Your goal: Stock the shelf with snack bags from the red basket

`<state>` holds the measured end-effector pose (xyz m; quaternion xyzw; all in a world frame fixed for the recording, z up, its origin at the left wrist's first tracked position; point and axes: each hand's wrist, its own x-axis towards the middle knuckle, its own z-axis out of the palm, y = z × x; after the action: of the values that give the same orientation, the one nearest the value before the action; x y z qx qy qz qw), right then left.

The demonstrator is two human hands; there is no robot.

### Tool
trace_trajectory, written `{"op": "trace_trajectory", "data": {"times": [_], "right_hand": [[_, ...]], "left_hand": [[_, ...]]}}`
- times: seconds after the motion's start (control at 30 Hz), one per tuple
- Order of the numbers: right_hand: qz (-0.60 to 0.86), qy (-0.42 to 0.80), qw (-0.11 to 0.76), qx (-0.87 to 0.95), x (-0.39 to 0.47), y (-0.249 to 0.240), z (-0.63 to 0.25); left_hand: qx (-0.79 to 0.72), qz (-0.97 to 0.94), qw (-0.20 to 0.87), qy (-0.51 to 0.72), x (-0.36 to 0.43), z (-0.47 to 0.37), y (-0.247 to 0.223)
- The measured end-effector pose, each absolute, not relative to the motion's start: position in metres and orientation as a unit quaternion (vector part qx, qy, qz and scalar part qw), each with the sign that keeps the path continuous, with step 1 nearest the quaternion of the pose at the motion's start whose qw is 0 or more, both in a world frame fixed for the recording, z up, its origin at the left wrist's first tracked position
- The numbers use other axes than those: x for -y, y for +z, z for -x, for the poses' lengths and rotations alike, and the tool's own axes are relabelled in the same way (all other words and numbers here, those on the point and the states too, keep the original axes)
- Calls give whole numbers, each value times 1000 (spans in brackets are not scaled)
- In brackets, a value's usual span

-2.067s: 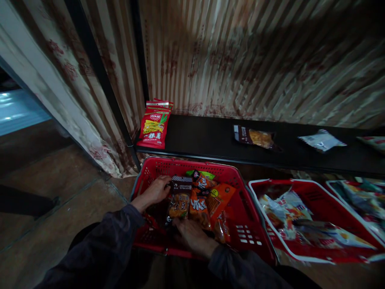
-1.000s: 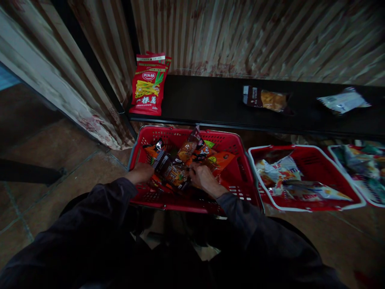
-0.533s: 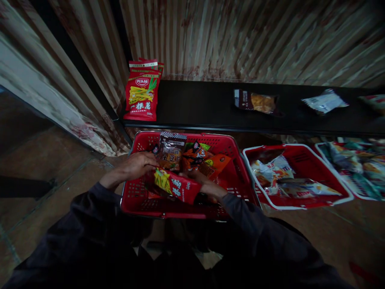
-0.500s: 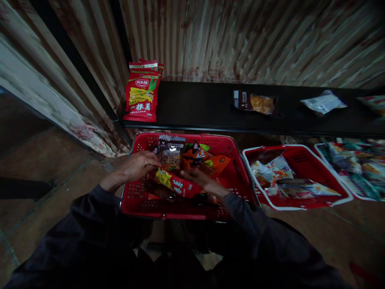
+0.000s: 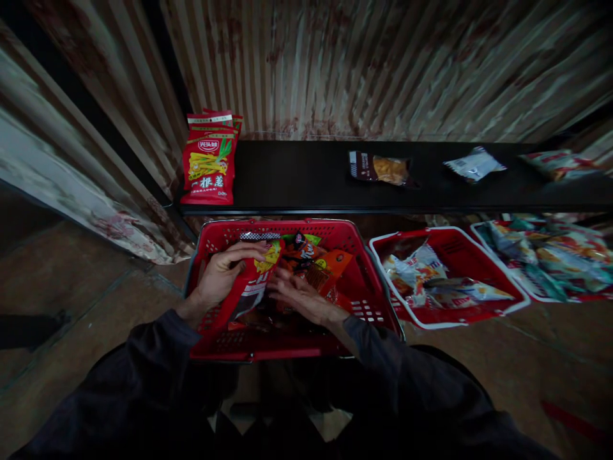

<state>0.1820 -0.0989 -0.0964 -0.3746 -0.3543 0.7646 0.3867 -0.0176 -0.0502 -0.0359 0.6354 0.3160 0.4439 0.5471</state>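
My left hand [image 5: 224,275] grips a red snack bag [image 5: 253,281] with yellow sticks printed on it, fingers curled over its upper edge. The bag is tilted above the red shopping basket [image 5: 357,239]. Close to the bag's right side, my right hand [image 5: 304,299] has its fingers stretched out; whether they touch the bag I cannot tell. Beneath and beyond the hands, an orange snack bag [image 5: 336,275] and an orange-and-black bag [image 5: 301,252] lie in the basket. Another bag is mostly hidden behind the red one.
Red snack bags [image 5: 209,167] stand at the left end of the black shelf [image 5: 292,176]. Farther right on it lie a brown chip bag [image 5: 383,168], a white bag [image 5: 475,164] and a colourful bag [image 5: 560,165]. Two more baskets [image 5: 479,239] of snack bags stand to the right.
The red bag has been lifted from lying in the basket and turned more upright in my left hand. My right hand has shifted to its right side. The view has moved slightly right.
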Motion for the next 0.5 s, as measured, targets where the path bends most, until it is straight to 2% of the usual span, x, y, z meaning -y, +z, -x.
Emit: {"op": "trace_trajectory", "data": {"times": [0.07, 0.17, 0.3, 0.5], "right_hand": [[365, 754, 426, 342, 96, -96, -180], [376, 767, 425, 299, 93, -96, -181], [390, 785, 402, 263, 95, -89, -184], [417, 764, 430, 240, 97, -86, -185]], "left_hand": [[-317, -573, 602, 457, 53, 11, -40], [-327, -509, 649, 462, 54, 6, -43], [-370, -480, 648, 462, 50, 8, -45], [-482, -342, 605, 533, 41, 11, -54]]}}
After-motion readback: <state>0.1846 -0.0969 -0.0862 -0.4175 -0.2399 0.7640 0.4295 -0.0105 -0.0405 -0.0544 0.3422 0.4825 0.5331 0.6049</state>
